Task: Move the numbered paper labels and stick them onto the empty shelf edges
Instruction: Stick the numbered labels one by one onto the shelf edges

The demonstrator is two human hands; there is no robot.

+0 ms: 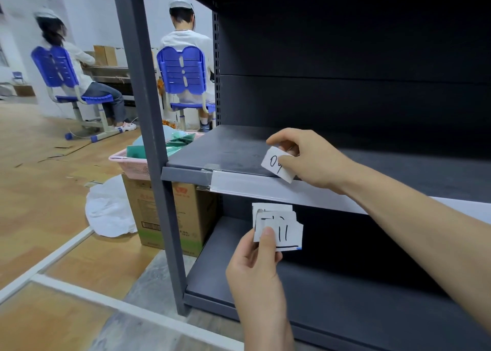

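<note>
My right hand pinches a small white paper label with a handwritten number starting with 0, held tilted just above the white strip on the middle shelf edge. Lower down, my left hand grips a small fanned stack of paper labels; the front one reads 11. That stack hangs in front of the dark lower shelf. The other labels in the stack are mostly hidden behind the front one.
A grey upright post frames the shelf's left side. Left of it stand a cardboard box with a pink basket on top and a white bag. Two people sit on blue chairs at the back.
</note>
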